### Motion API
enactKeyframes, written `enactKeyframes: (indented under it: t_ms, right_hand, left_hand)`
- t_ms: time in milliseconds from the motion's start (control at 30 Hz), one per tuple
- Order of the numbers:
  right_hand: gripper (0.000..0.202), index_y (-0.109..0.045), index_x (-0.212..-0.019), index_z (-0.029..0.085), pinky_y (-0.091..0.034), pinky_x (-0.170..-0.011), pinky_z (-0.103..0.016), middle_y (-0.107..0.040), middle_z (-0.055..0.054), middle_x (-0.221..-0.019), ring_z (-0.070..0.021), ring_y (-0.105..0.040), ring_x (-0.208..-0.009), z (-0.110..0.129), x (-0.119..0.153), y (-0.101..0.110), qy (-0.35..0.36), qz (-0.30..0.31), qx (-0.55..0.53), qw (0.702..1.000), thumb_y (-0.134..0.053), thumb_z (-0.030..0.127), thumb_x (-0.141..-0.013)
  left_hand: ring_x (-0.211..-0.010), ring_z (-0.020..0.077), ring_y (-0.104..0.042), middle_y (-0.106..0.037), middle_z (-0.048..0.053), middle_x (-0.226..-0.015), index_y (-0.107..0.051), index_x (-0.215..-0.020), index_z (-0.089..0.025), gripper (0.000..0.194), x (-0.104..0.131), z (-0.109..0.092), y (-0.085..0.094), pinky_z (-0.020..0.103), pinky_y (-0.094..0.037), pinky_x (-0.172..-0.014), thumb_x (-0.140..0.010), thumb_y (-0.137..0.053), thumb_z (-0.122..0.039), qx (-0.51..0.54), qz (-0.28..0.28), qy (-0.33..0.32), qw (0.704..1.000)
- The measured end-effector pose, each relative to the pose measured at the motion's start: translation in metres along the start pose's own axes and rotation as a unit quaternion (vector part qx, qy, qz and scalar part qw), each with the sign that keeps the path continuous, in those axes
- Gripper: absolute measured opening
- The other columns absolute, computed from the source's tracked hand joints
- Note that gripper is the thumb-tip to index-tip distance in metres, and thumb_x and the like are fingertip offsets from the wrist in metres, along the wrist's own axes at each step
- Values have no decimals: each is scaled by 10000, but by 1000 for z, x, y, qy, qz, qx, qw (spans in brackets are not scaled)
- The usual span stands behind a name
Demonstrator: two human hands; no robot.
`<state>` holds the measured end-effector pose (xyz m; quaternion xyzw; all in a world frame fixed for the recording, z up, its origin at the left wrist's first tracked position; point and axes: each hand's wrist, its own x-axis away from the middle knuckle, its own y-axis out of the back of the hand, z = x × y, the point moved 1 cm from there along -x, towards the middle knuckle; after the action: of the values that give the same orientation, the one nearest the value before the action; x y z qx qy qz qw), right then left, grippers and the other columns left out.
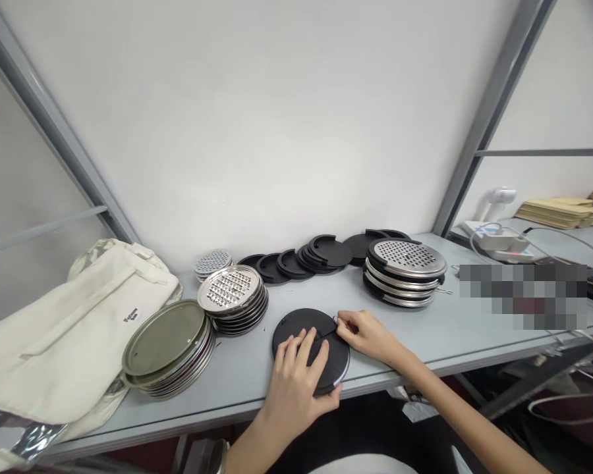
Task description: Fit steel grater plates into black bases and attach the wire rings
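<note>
A round black disc assembly (pixel 296 322) lies near the front edge of the grey table. My left hand (pixel 299 375) rests on it with fingers spread over the top and the thumb at its front rim. At the disc's right edge, my right hand (pixel 363 334) pinches a small wire loop (pixel 335 319). Right of the disc stands a stack of perforated metal discs with black rings (pixel 408 258). To the left are a stack of metal grater discs (pixel 230 289) and a stack of olive-green round plates (pixel 165 339).
Black discs (pixel 329 251) overlap in a row by the wall. Small grater discs (pixel 212 262) sit behind the grater stack. A cream cloth bag (pixel 79 316) covers the left end. Cables, a power strip (pixel 504 245) and tan sheets (pixel 556 214) are at right, beyond a metal post.
</note>
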<state>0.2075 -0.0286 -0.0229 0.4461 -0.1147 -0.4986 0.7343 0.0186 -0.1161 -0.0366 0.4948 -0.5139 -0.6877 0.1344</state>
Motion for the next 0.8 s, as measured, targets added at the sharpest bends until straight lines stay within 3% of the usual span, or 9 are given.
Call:
enactKeyframes:
  t_ms: [333, 800]
  right_hand:
    - [288, -273, -619, 205, -235, -495, -224, -272, 73, -528, -84, -295, -485, 0, 4, 0, 16, -20, -35, 999, -382, 242, -883]
    - [334, -410, -702, 208, -312, -570, -246, -435, 31, -583, -131, -431, -544, 3, -1, 0, 11, 26, -8, 1000, -286, 333, -986]
  left_hand:
    - [-1235, 309, -445, -456, 106, -1396, -492, -1321, -203, 533, -2, 4, 0, 472, -395, -993, -832, -567, -400, -3, -1, 32, 999]
    - [-1228, 340, -438, -481, 127, -1365, -503, -1311, -179, 558, 0, 3, 4, 492, -396, -973, -792, -578, -370, 12, 6, 11, 1000]
